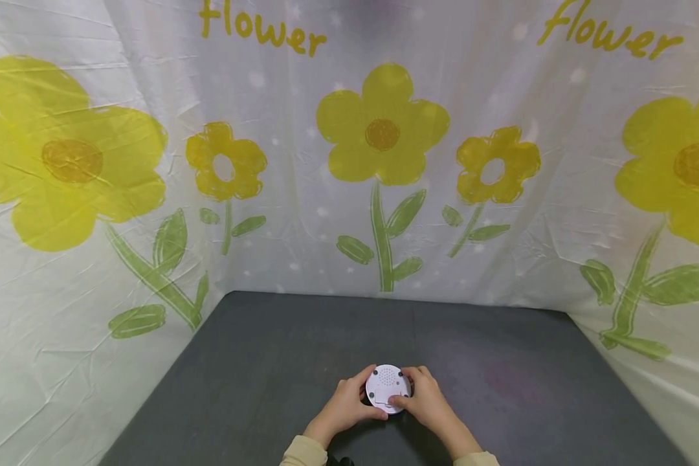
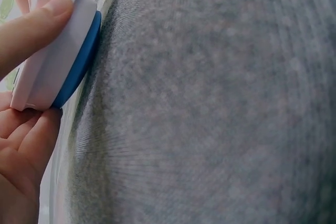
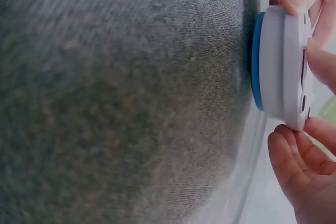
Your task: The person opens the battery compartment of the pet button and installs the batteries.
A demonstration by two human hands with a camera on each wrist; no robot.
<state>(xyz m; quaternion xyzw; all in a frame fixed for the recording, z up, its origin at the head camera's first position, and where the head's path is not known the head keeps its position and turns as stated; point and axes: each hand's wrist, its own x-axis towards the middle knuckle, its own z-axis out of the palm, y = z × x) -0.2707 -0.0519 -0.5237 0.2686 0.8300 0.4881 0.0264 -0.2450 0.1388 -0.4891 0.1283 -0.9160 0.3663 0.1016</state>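
Note:
A round white device (image 1: 388,380) is held between both hands low in the head view. Its upturned face has a patch of small speaker holes, dark round feet and a flat cover (image 1: 384,397). My left hand (image 1: 348,402) grips the left side, thumb along the near edge. On the right, my right hand (image 1: 430,400) grips the rim, and its thumb presses on the cover. A blue face (image 2: 79,64) turned toward the grey tabletop shows in the left wrist view. From the side, the right wrist view shows the white casing (image 3: 275,66); its dark slit sits beside a thumb.
The dark grey table (image 1: 303,336) spreads around the hands. A white curtain (image 1: 291,252) with yellow flowers stands behind and along the sides. Something small and black (image 1: 345,461) shows at the bottom edge, near the left sleeve (image 1: 304,452).

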